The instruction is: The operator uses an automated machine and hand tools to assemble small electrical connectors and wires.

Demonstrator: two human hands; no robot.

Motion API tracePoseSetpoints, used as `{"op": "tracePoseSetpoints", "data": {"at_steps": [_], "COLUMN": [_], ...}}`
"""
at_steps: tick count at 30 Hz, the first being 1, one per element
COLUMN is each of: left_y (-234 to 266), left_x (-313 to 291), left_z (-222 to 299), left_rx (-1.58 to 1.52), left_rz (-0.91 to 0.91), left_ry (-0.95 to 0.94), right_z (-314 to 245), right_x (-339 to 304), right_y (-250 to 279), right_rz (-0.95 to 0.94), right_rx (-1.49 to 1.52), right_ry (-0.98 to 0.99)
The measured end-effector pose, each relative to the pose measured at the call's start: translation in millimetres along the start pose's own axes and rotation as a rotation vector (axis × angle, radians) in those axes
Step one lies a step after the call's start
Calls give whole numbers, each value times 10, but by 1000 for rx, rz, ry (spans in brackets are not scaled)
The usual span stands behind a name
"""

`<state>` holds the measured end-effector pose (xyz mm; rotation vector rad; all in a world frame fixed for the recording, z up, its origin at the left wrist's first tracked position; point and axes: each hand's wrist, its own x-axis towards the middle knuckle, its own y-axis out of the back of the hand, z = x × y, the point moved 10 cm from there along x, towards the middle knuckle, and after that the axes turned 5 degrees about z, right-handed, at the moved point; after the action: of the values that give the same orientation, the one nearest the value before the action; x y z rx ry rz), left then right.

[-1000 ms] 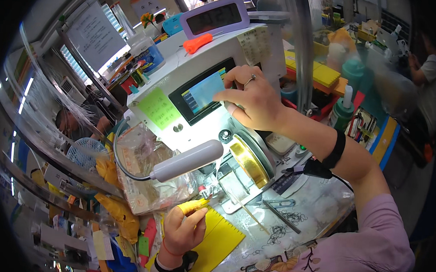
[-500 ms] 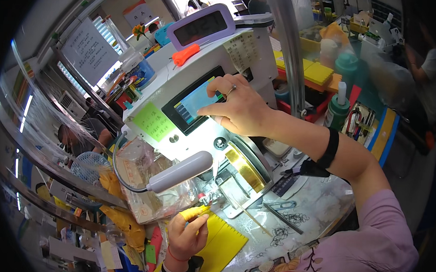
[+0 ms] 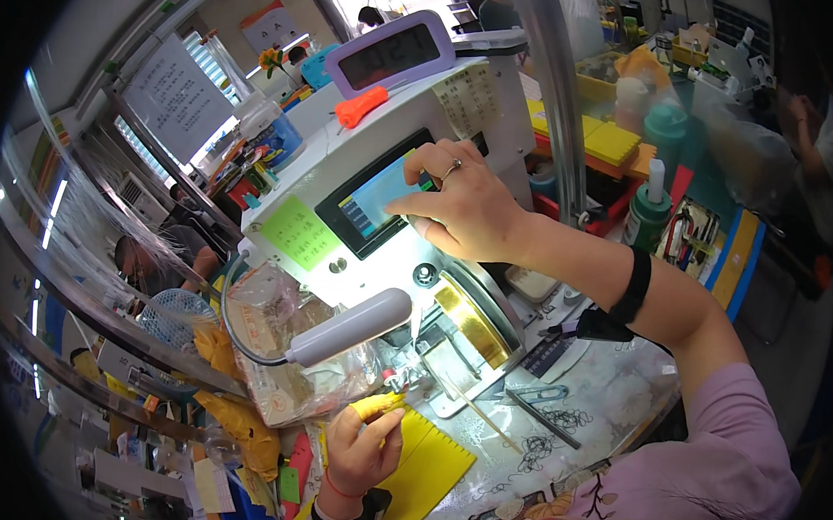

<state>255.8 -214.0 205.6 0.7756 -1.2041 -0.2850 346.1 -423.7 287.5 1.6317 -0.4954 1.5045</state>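
Observation:
My right hand (image 3: 457,206) reaches up to the white machine (image 3: 379,258) and touches its small colour screen (image 3: 372,201) with a fingertip; it holds nothing. My left hand (image 3: 362,445) sits low at the table's front, pinching a small yellow piece (image 3: 378,405) just in front of the machine's needle area. A yellow ridged mat (image 3: 424,472) lies under and beside that hand. A grey tube lamp (image 3: 349,326) on a flexible arm hangs over the work spot.
A purple digital clock (image 3: 390,51) and an orange handle (image 3: 360,106) sit on top of the machine. A clear plastic bag (image 3: 280,347) lies at the left. Tweezers (image 3: 536,407), a teal bottle (image 3: 647,211) and yellow trays (image 3: 611,138) are to the right. Other people work at left and far right.
My right hand has stayed at the screen, its fingers shifting slightly across it. My left hand keeps its hold on the yellow piece in the same spot. The view has tilted a little.

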Motion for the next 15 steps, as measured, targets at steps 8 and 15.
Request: {"op": "tracePoseSetpoints", "data": {"at_steps": [8,15], "left_y": [-4,5], "left_x": [0,-12], "left_z": [10,2], "left_rx": [5,2], "left_rz": [1,-1], "left_ry": [-1,-6], "right_z": [27,156], "right_x": [22,-97], "right_y": [65,178], "right_rz": [69,5], "right_rx": [9,-53], "right_ry": [-6,-59]}}
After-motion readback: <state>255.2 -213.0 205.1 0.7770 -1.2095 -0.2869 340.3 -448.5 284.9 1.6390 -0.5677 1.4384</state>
